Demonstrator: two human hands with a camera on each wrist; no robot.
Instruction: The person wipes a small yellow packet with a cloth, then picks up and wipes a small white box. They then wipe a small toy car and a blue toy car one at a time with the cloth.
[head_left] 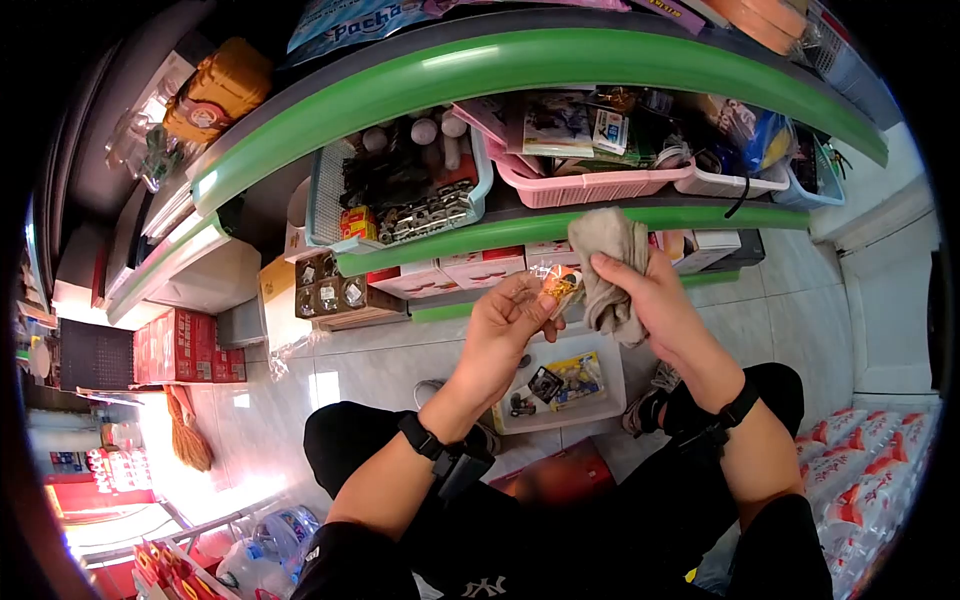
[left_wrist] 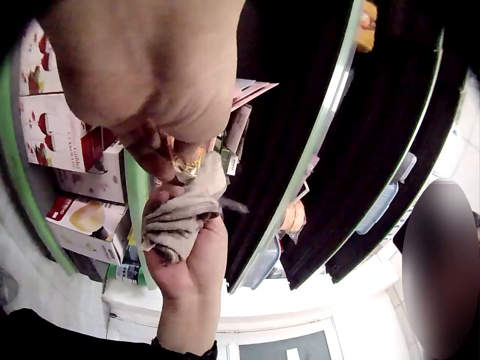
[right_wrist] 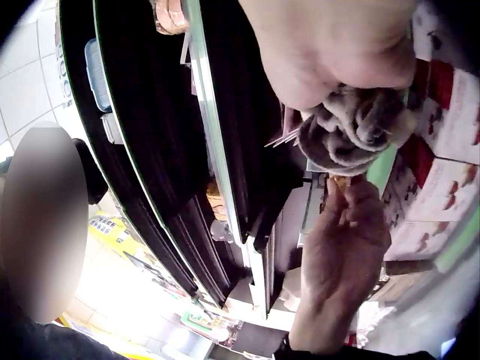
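The left hand has its fingers curled, pinching a small clear-wrapped orange packet at its fingertips. At three o'clock of the packet, touching it, the right hand grips a crumpled grey-beige cloth. Green-edged shop shelves stand at twelve o'clock; at six, a white plastic tray lies on the pale tiled floor.

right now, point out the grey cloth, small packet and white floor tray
grey cloth [head_left: 605, 235], head view, its upper fold
small packet [head_left: 562, 283], head view, its orange print
white tray [head_left: 606, 398], head view, bare right corner
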